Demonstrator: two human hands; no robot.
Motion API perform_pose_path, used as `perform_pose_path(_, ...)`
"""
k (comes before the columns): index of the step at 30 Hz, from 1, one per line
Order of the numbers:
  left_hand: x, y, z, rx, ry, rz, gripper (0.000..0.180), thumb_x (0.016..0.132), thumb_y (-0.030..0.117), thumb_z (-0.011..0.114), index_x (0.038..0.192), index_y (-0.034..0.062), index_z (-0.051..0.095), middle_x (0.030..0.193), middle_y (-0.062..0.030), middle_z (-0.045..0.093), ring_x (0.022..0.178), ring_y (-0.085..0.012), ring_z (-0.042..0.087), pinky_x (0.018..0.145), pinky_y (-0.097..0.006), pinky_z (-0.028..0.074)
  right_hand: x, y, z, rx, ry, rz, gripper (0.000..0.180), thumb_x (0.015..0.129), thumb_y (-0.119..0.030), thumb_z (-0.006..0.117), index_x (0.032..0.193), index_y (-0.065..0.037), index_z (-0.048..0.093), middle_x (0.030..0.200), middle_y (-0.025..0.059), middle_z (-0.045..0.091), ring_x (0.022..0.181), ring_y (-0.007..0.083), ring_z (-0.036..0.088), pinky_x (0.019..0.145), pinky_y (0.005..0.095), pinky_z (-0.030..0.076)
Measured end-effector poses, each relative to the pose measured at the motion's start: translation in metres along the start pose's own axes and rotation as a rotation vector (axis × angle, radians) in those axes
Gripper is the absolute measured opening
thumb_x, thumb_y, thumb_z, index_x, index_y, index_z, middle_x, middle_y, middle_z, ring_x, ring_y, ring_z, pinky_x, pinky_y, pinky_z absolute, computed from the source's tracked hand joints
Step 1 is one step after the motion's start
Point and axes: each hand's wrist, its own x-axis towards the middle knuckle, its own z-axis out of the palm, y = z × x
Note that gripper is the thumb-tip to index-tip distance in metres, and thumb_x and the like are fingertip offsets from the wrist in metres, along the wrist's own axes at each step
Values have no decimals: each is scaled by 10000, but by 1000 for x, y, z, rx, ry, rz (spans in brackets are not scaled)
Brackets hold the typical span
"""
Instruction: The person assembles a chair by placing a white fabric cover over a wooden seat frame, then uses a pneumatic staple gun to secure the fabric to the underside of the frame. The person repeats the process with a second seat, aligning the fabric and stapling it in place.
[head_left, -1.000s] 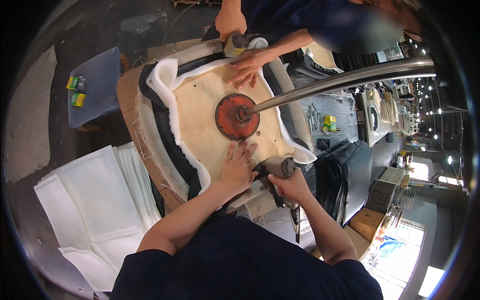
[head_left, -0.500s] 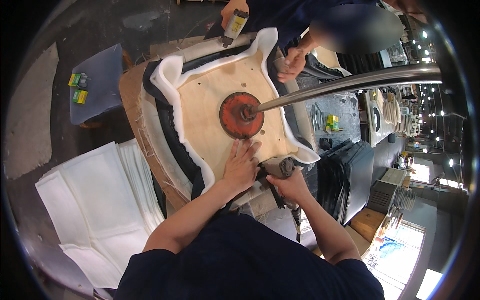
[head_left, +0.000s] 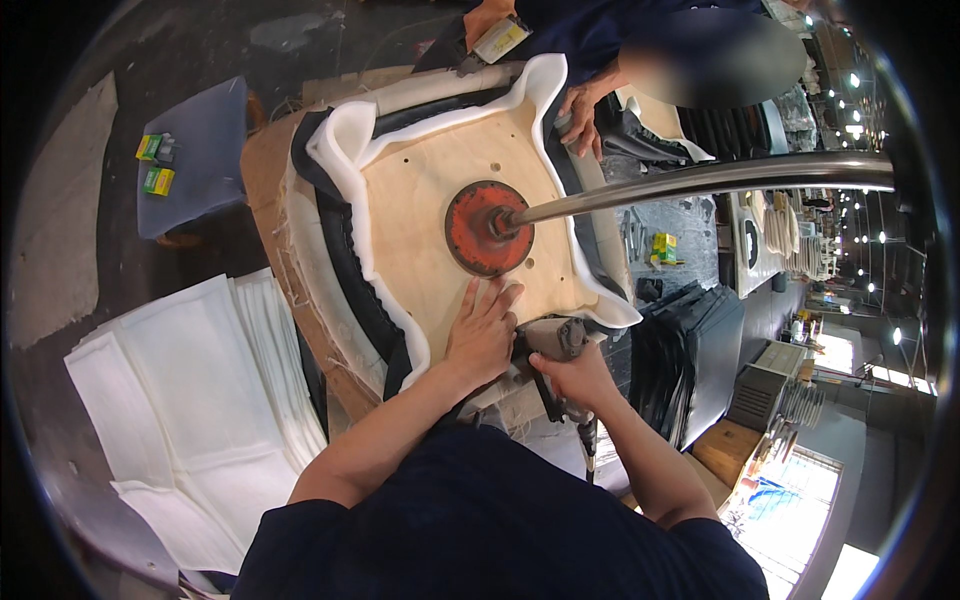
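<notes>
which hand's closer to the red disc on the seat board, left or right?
Left. The left hand lies flat on the plywood just below the red disc, fingertips nearly at its rim. The right hand grips a staple gun farther down, at the board's edge.

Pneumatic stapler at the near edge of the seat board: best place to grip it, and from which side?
Grip the stapler by its handle, which hangs down toward the person, coming from the near, lower side. The right hand is already wrapped there, which leaves the head free against the edge of the plywood seat base. The left hand lies flat on the board beside it, so an approach from the left is blocked.
</notes>
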Motion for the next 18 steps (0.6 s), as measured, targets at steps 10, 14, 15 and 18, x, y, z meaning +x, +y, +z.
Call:
perform_pose_path(10, -2, -2, -7, -73, 1, -2, 250, 908, 117, 736, 1104, -30, 782, 1677, -137, 437, 1668, -349, 249, 1372, -593, 136, -7, 11, 0, 72, 16, -75, 350, 925, -261, 899, 1083, 18, 759, 723, 45, 713, 528, 124, 639, 504, 325, 507)
perform_pose_path(14, -1, 0, -5, -98, 3, -21, 223, 899, 92, 733, 1077, -35, 774, 1660, -150, 449, 1660, -348, 273, 1370, -600, 137, -9, 12, 5, 60, -26, -85, 325, 943, -231, 884, 1108, 7, 735, 737, 29, 694, 519, 120, 614, 491, 323, 481)
perform_pose_path(15, -1, 1, -6, -109, -2, -23, 234, 898, 86, 730, 1092, -40, 765, 1656, -152, 452, 1660, -347, 275, 1369, -602, 139, -8, 13, 7, 64, -36, -97, 311, 953, -216, 877, 1112, 4, 724, 738, 21, 682, 511, 118, 598, 482, 322, 467)
perform_pose_path(18, -3, -9, -1, -106, 58, -11, 303, 903, 106, 762, 1166, -34, 707, 1664, -165, 435, 1653, -386, 279, 1353, -630, 154, -8, -7, 11, 15, -7, -50, 278, 952, -207, 870, 1065, 6, 730, 693, 18, 663, 500, 123, 593, 483, 327, 473)
